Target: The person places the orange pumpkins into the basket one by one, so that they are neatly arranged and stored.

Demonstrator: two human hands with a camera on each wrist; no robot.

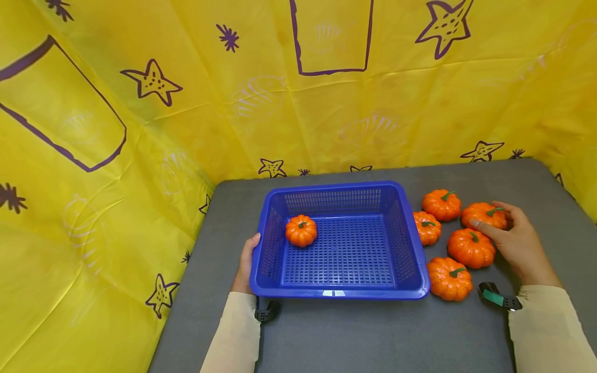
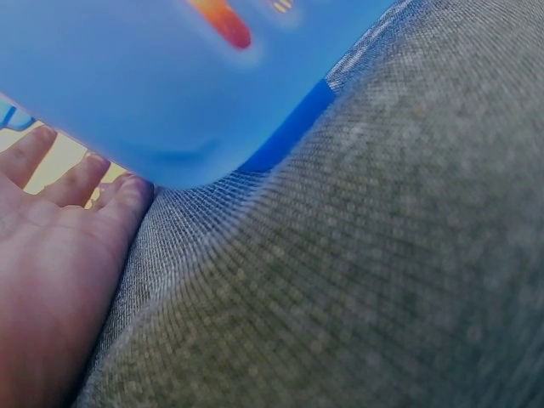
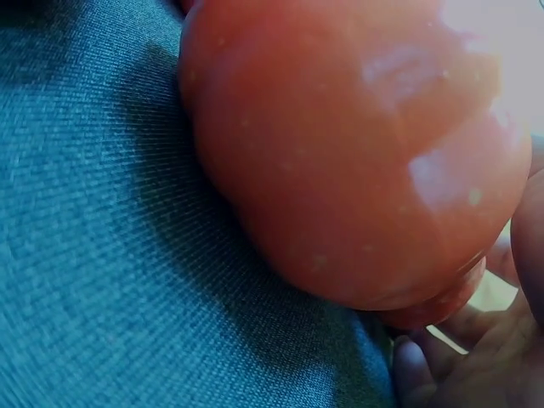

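Observation:
My right hand [image 1: 520, 246] holds an orange toy pumpkin [image 1: 480, 215] with a green stem, thumb on its near side and fingers round its right side. Several similar pumpkins [image 1: 450, 280] lie close by on the grey table. In the right wrist view a large pumpkin [image 3: 348, 153] fills much of the picture and partly hides the fingers [image 3: 463, 357]. A blue plastic basket [image 1: 339, 293] with slotted walls stands left of them, one pumpkin [image 1: 301, 231] inside near its left wall. Fairly straight, my left hand [image 1: 245, 264] rests against the basket's left outer side.
The grey table [image 1: 354, 336] extends round the basket. Yellow cloth [image 1: 289, 119] with purple drawings hangs behind and along the left. Black wrist straps [image 1: 499, 296] show at both cuffs.

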